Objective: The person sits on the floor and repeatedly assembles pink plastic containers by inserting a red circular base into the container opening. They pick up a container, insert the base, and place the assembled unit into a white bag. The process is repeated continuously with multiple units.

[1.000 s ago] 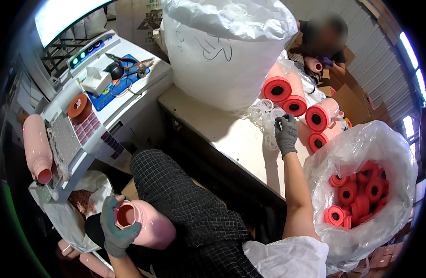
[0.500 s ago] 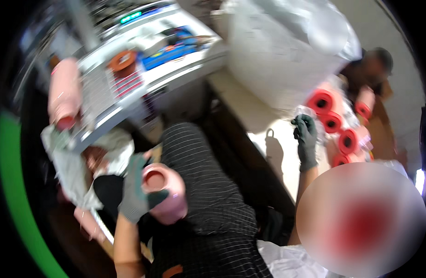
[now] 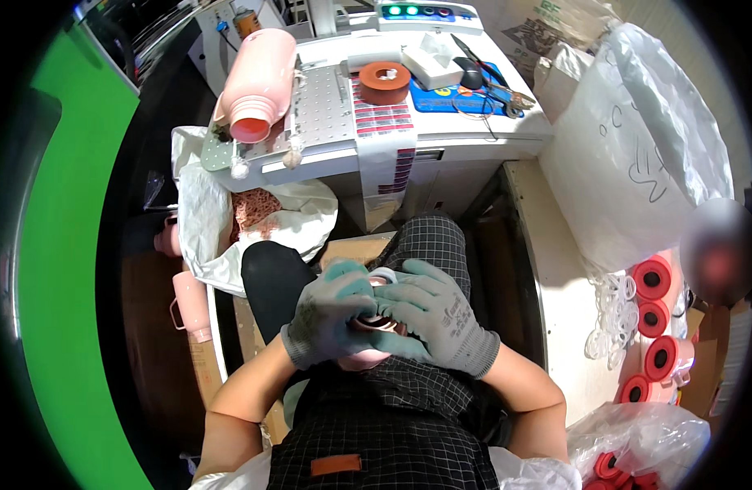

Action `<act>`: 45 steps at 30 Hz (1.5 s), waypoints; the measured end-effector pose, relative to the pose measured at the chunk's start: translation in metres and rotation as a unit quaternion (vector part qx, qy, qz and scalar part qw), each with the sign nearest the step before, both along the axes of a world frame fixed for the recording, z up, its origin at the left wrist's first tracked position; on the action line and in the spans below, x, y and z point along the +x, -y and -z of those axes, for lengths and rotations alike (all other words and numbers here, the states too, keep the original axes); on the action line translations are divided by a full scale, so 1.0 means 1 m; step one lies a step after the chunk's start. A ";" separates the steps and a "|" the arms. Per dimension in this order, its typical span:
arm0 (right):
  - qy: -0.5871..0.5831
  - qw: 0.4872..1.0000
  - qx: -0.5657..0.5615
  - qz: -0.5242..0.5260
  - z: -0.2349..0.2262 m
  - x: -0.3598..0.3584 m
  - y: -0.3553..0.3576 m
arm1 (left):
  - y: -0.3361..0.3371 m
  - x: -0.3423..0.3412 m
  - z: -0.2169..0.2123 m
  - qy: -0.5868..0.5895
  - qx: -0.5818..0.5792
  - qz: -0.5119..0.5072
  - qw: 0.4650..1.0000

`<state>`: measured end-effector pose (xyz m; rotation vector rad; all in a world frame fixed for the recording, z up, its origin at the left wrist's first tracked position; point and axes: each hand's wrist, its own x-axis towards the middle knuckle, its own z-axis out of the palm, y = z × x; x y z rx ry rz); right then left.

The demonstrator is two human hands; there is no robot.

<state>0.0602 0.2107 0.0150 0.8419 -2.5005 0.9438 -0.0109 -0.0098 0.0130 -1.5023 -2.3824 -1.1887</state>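
Both my hands, in grey gloves with green palms, meet over the mouth of a pink bottle (image 3: 363, 359) in my lap. My left hand (image 3: 328, 317) curls round the bottle's mouth from the left. From the right, my right hand (image 3: 438, 317) bends its fingers over the same rim. A pale ring (image 3: 382, 276) shows between the two sets of fingertips, apparently held at the mouth. Most of the bottle, and the exact grip of the fingers, are hidden behind the gloves.
Ahead, a white machine table bears another pink bottle (image 3: 261, 77), brown tape (image 3: 385, 83) and a blue mat (image 3: 441, 100). White rings (image 3: 614, 314) lie on the right ledge beside red-ended pink bottles (image 3: 662, 359). A large white sack (image 3: 629, 155) stands behind; an open bag (image 3: 208, 237) sits left.
My right hand has come from the white rings on the right ledge to the bottle's mouth. The bottle has moved to the middle of my lap, and the view has turned.
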 end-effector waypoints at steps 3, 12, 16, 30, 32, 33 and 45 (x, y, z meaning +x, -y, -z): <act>0.020 1.000 0.006 0.007 -0.007 0.008 0.008 | 0.003 -0.003 0.007 -0.001 0.000 0.013 1.000; 0.034 0.998 0.007 0.058 0.014 0.017 0.023 | -0.005 0.005 -0.020 -0.129 -0.128 -0.103 0.978; 0.013 0.998 0.035 0.053 0.015 0.016 0.025 | -0.011 0.002 -0.043 -0.118 -0.290 -0.072 0.947; 0.053 0.996 -0.010 0.077 0.011 0.021 0.019 | -0.040 -0.032 -0.049 -0.067 -0.427 0.064 0.899; 0.046 0.996 -0.010 0.081 0.013 0.024 0.019 | -0.044 -0.030 -0.047 -0.094 -0.405 0.045 0.908; 0.037 0.996 -0.004 0.085 0.015 0.025 0.019 | -0.048 -0.030 -0.046 -0.083 -0.398 0.039 0.913; 0.479 0.728 -0.420 0.251 0.091 0.175 -0.055 | -0.045 0.097 0.054 -0.024 -0.064 0.177 0.982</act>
